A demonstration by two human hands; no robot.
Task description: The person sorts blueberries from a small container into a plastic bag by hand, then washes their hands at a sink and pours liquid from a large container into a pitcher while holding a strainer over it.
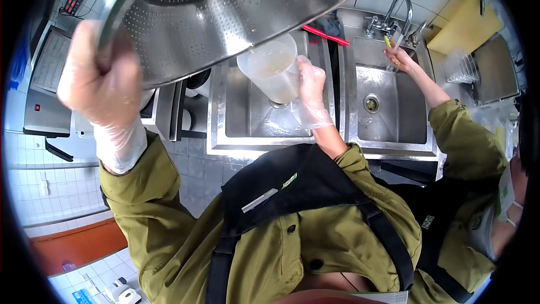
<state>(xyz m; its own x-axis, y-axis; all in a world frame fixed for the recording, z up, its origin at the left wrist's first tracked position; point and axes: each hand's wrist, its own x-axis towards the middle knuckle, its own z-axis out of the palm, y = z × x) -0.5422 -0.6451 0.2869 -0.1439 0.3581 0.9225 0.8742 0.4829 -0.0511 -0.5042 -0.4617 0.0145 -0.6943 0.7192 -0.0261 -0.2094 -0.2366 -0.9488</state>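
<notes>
With a clear glove on, my left hand (pixel 99 78) grips the rim of a large perforated stainless-steel colander (pixel 206 29) at its left side. The colander is held up and tilted, and its far part runs out of view at the top. Its lower edge sits just over the mouth of a translucent plastic pitcher (pixel 274 71). My gloved right hand (pixel 312 82) holds that pitcher by the handle on its right side. Some cloudy contents show inside the pitcher. Below it is a stainless-steel sink basin (pixel 238 112), whose drain is partly hidden.
A co-worker's hand (pixel 397 57) holds a yellow-green item under the faucet (pixel 405 6) at the second sink (pixel 392 122), close on my right. A red strip (pixel 327 36) lies between the sinks. A yellow cutting board (pixel 468 23) leans at the right wall. Left stands a metal appliance (pixel 46 107).
</notes>
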